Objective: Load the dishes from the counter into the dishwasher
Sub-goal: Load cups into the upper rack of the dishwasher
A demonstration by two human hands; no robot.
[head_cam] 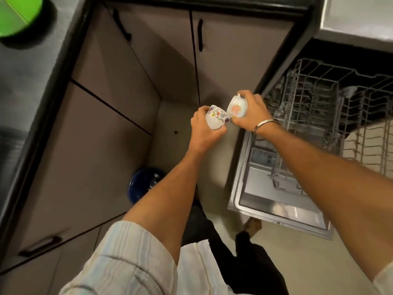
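Head view. Left hand [205,128] curled round a floral cup [217,120], fingers wrapped over its body, cup tipped on its side with the mouth toward the right. Right hand [252,113] curled round a second white cup [237,108] with a pink motif, thumb and fingers clasping the wall, small handle pointing up. Both cups carried in the air, rims nearly touching, above the floor just left of the open dishwasher door [276,201]; neither in a rack yet. One cup per hand, probably to move two dishes in a single trip.

Upper rack [319,86] pulled out at right, beyond the right hand, some dark items already inside, too blurred to name. Metal bangle [265,125] on the right wrist. Counter [32,67] along the left edge of frame, green container [19,13] at its far left corner. Blue bowl [142,186] low by the cabinet fronts, partly hidden behind the left forearm.

Judgement: transfer step under way, cups likely bound for the upper rack, mouths down.
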